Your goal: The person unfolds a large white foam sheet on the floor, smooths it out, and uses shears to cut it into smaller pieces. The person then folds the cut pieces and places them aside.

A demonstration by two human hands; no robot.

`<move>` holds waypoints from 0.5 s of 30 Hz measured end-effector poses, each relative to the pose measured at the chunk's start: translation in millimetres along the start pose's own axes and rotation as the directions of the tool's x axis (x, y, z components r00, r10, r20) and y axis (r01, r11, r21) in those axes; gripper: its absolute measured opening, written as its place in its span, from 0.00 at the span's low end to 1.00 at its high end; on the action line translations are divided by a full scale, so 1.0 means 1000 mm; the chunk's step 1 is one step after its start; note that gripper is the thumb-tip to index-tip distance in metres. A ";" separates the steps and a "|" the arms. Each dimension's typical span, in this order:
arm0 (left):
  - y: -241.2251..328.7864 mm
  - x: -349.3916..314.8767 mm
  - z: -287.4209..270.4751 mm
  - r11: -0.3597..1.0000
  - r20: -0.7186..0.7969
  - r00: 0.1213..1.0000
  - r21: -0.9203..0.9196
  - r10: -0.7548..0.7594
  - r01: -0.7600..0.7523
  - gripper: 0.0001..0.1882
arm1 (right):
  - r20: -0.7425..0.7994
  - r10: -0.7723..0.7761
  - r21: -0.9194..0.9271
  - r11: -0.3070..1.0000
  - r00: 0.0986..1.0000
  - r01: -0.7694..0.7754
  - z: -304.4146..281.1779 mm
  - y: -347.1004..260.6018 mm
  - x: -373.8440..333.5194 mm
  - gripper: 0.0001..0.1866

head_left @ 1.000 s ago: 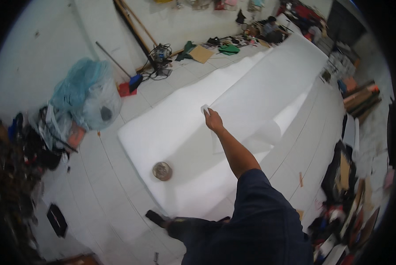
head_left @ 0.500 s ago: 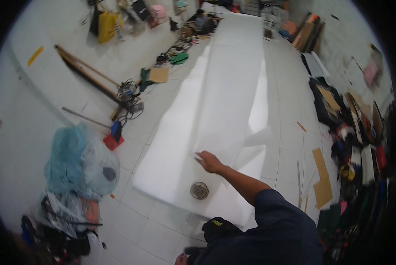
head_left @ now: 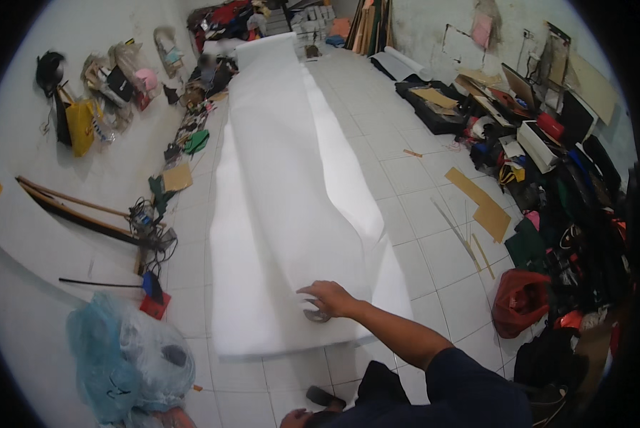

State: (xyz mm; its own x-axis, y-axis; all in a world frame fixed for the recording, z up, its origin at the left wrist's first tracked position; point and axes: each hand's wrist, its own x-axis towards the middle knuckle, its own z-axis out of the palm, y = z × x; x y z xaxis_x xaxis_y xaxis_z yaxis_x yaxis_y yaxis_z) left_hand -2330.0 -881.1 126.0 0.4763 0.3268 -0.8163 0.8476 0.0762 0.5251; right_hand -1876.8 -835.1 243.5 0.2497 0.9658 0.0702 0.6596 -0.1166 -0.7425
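Note:
A long white foam sheet (head_left: pixel 220 307) lies on the floor, with a narrower white upper layer (head_left: pixel 284 164) running over it from the far end. My right hand (head_left: pixel 332 299) pinches the near corner of that upper layer. Directly beneath the hand is a round, greyish metal-looking disc (head_left: pixel 315 314), partly hidden by the fingers and resting on the lower sheet. At the bottom edge only part of my left hand (head_left: pixel 294 419) shows, close to my dark shoe; its fingers cannot be made out.
Clear and blue plastic bags (head_left: pixel 156 349) sit at the lower left, beside a red dustpan (head_left: pixel 154 305). Cardboard pieces (head_left: pixel 488 207) and thin strips lie on the right tiles. Along the right wall are a red bag (head_left: pixel 520 303) and piled goods. Bags (head_left: pixel 79 128) hang on the left wall.
My right hand has drawn the upper layer's corner nearer to me, over the round disc. The upper layer has spread across the lower sheet's right side. The view has turned rightward.

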 end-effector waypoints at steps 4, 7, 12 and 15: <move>0.042 0.119 -0.046 0.929 -0.090 0.991 -0.348 0.102 -0.127 0.29 | -0.106 0.020 -0.191 0.981 0.994 -0.040 0.010 0.044 -0.016 0.17; 0.139 0.210 -0.046 0.803 0.063 0.967 -0.572 0.247 -0.167 0.42 | -0.223 -0.018 -0.213 0.977 0.975 -0.031 0.047 0.112 -0.024 0.16; 0.227 0.374 -0.020 0.121 -0.025 0.816 -0.986 0.578 -0.116 0.52 | -0.423 -0.073 -0.213 0.977 0.903 -0.021 0.116 0.224 -0.032 0.14; 0.222 0.434 -0.008 -0.110 -0.383 0.746 -0.914 0.544 -0.389 0.48 | -0.542 -0.130 -0.322 0.945 0.830 -0.063 0.127 0.312 -0.054 0.12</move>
State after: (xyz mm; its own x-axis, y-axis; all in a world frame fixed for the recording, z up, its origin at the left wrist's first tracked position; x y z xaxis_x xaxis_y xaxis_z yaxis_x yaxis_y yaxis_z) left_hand -1936.9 -714.7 -110.0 0.7273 0.6463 -0.2309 -0.4926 0.7258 0.4801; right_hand -1774.6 -894.3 -76.6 0.5063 0.6910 0.5159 0.8358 -0.2458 -0.4910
